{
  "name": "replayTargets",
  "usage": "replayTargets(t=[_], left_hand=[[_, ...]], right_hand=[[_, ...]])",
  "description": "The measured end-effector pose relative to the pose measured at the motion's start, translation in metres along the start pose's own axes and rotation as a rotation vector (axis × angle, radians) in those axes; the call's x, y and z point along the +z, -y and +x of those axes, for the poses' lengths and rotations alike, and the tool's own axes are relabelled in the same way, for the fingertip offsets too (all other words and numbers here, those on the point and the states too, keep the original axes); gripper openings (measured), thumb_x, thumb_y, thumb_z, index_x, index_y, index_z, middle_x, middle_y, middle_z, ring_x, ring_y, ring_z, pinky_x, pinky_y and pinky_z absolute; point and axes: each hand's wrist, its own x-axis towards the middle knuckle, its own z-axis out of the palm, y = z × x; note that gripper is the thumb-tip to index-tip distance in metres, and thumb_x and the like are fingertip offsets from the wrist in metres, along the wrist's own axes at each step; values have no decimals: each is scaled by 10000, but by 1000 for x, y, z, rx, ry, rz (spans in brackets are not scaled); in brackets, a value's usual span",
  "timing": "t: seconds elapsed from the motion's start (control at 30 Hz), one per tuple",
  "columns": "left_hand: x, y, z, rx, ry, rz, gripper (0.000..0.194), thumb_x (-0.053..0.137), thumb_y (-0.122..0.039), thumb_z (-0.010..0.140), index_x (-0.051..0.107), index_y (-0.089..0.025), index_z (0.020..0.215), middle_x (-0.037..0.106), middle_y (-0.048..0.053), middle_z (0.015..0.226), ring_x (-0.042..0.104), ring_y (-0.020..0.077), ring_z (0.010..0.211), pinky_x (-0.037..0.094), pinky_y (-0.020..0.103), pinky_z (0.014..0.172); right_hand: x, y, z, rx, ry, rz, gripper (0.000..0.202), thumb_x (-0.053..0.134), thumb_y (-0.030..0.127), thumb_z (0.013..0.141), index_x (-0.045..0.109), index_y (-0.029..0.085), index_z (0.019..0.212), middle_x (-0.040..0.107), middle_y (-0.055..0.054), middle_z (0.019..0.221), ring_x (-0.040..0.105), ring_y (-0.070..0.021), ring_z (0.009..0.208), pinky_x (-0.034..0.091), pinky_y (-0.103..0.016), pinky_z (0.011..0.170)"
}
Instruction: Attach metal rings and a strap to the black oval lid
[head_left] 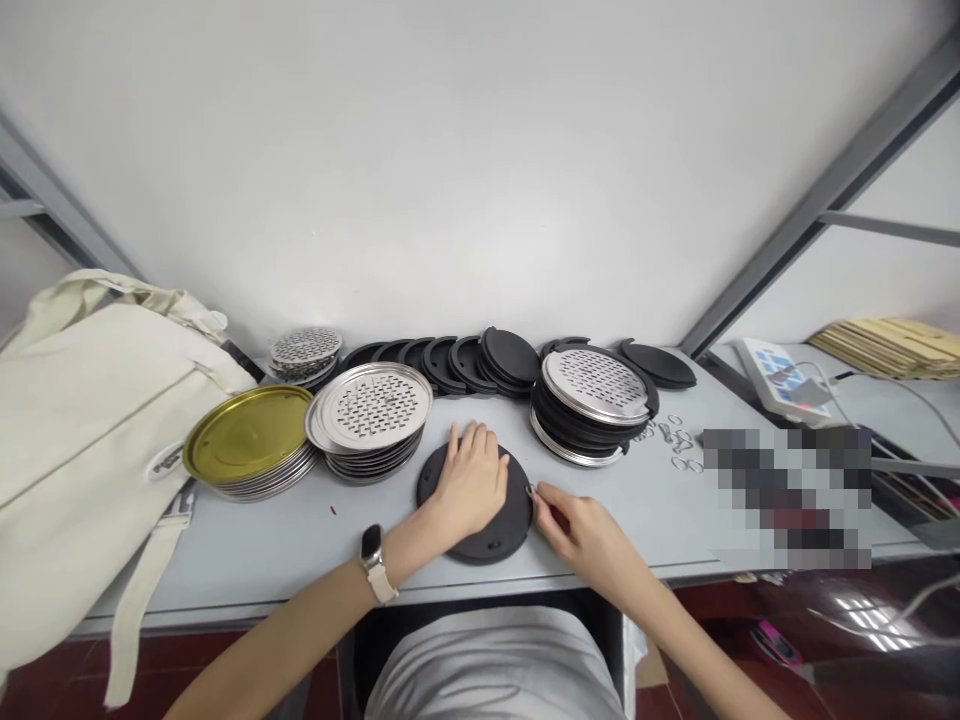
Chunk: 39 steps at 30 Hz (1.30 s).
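A round black disc (487, 540) lies on the grey table near its front edge. My left hand (474, 480) rests on top of the disc, palm down with fingers stretched out; a watch is on that wrist. At the disc's right edge, my right hand (564, 520) pinches a small metal ring (531, 491). Behind the disc, several black discs (450, 362) overlap in a row along the wall. A stack of perforated metal plates (375, 405) stands to the left, and black discs topped by a perforated plate (595, 383) are stacked to the right.
Gold-coloured lids (251, 435) are stacked at the left beside a cream bag (97, 420). Loose metal rings (679, 440) lie at the right, near a blurred patch. A power strip (784, 380) and flat yellowish boards (889, 347) are farther right. Grey metal posts flank the table.
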Motion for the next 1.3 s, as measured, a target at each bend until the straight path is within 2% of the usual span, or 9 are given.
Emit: replayTargets(t=[0.1,0.23,0.37,0.63,0.8,0.87,1.0,1.13,1.3], left_hand=[[2,2,2,55,-29,-17,373,321,-230,958,490,-34,1226,521,207,1315,427,298,1293,298,479,1110],[6,3,4,59,-45,-66,344,341,-242,957,509,-51,1188,548,200,1274,483,294,1238,342,464,1091],[5,6,1,90,-48,-122,348,351,-253,959,466,-68,1230,527,201,1299,468,293,1258,366,480,1080],[-3,10,-3,182,-24,-233,307,369,-257,957,445,-110,1214,549,173,1244,475,286,1245,387,481,1063],[-4,9,-1,173,-16,-239,267,385,-252,948,449,-122,1172,564,159,1187,502,288,1193,391,484,1049],[-5,11,1,195,-3,-235,268,393,-255,945,449,-114,1167,550,173,1204,485,294,1211,380,486,1059],[-11,21,6,272,68,-281,229,422,-259,946,473,-141,1136,581,134,1149,526,266,1162,374,463,1071],[-16,29,11,346,95,-326,271,451,-268,944,467,-155,1190,552,128,1251,472,255,1244,356,436,1099],[-18,30,11,369,96,-347,290,433,-248,949,469,-153,1221,548,122,1274,462,241,1254,328,449,1122]], right_hand=[[-8,-2,-9,96,-120,77,259,375,318,950,469,225,728,482,32,506,462,-143,432,303,-247,489],[-14,0,-7,30,-95,307,321,346,357,984,483,214,732,544,-1,652,521,-153,613,372,-231,558],[-4,-4,0,-17,-134,414,266,406,338,972,548,194,800,592,-28,773,557,-167,741,422,-254,724],[8,-24,4,100,-139,627,269,532,415,907,586,180,788,603,-26,743,555,-172,714,435,-258,675],[7,-23,7,78,-126,645,266,589,422,874,644,177,788,616,-31,752,555,-174,707,424,-261,651],[7,-22,8,62,-127,641,273,606,426,862,650,176,760,607,-32,736,551,-175,697,419,-263,641],[8,-21,11,72,-130,663,276,611,419,859,636,174,734,594,-26,704,539,-165,669,415,-260,619],[9,-22,12,112,-135,753,240,610,402,861,636,167,823,602,-25,725,551,-162,684,439,-259,639],[10,-21,14,116,-132,738,253,581,403,879,626,163,811,586,-20,716,543,-156,675,443,-261,643]])
